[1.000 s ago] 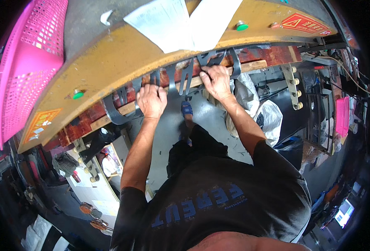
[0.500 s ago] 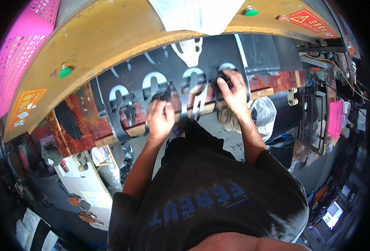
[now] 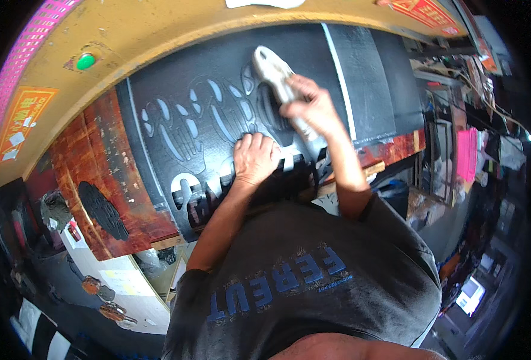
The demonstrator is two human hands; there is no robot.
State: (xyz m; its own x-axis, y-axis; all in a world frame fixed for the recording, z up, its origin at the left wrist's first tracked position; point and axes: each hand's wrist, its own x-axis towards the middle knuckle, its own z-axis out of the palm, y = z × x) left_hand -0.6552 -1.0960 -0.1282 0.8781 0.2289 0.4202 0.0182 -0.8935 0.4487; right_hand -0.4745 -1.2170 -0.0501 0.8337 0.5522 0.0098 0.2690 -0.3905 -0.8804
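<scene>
My right hand point(image 3: 314, 109) is closed round a cream-coloured cutting die point(image 3: 270, 65), long and curved, which it holds tilted over a black sheet point(image 3: 181, 69). Motion smears the die and fingers slightly. Several forked outlines point(image 3: 174, 133) with pale oval openings are cut in the sheet to the left of the die. My left hand point(image 3: 256, 157) lies on the sheet just below these outlines, its fingers bent and slightly apart, pressing the surface. Toward my body, the sheet's near strip point(image 3: 184, 201) has large cut-out gaps, partly hidden by my left forearm.
A yellow machine beam point(image 3: 139, 36) with a green button point(image 3: 86, 61) arches across the far side. On the red-brown worn board point(image 3: 91, 144) at left lies a pile of black strips point(image 3: 102, 207). Another dark sheet point(image 3: 364, 78) covers the right. A pink basket point(image 3: 467, 155) stands farther right.
The sheet has come toward me, bringing the cut outlines nearer. My right hand has left the sheet's near part and taken hold of the die. My left hand has moved slightly right.
</scene>
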